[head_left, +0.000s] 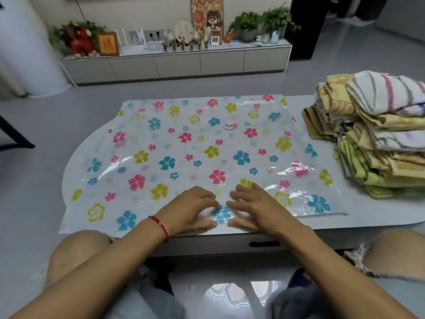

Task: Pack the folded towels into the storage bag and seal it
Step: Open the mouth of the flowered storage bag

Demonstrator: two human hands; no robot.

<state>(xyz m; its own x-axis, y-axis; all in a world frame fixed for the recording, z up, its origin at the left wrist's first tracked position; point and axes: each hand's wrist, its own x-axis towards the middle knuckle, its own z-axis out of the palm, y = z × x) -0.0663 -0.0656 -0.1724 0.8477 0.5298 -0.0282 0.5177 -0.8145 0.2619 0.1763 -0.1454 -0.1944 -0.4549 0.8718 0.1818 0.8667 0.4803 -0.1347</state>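
Left hand and right hand rest side by side, fingers spread and curled, on the near edge of the storage bag; whether they pinch the mouth cannot be told. The bag lies flat and apparently empty on the table, valve uppermost. The folded towels remain stacked just beside its right edge. Packing and sealing appear outstanding. The bag's left corner overhangs the table's rounded end; clear room is only at the near right.
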